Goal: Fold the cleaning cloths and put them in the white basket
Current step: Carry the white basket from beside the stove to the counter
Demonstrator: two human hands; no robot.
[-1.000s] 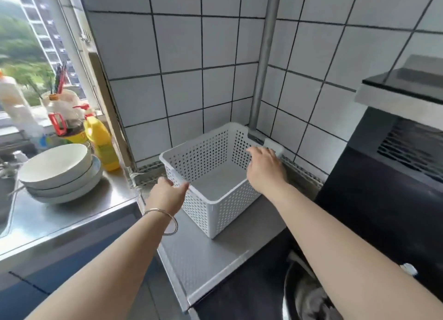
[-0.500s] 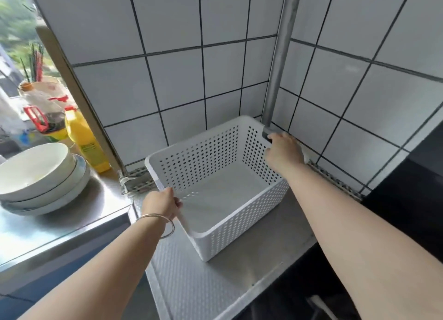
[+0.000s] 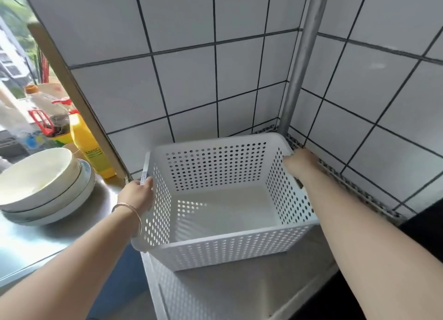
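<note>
The steel counter [image 3: 239, 293] carries the white basket [image 3: 230, 245].

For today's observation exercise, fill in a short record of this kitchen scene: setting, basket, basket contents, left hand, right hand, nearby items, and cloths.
setting: steel counter in a tiled corner, beside a metal pipe
basket: white basket with holes in its walls, on the counter
basket contents: nothing in it
left hand: left hand grips the basket's left rim
right hand: right hand grips the right rim
nearby items: stacked bowls and a yellow bottle to the left
cloths: none in view
</note>
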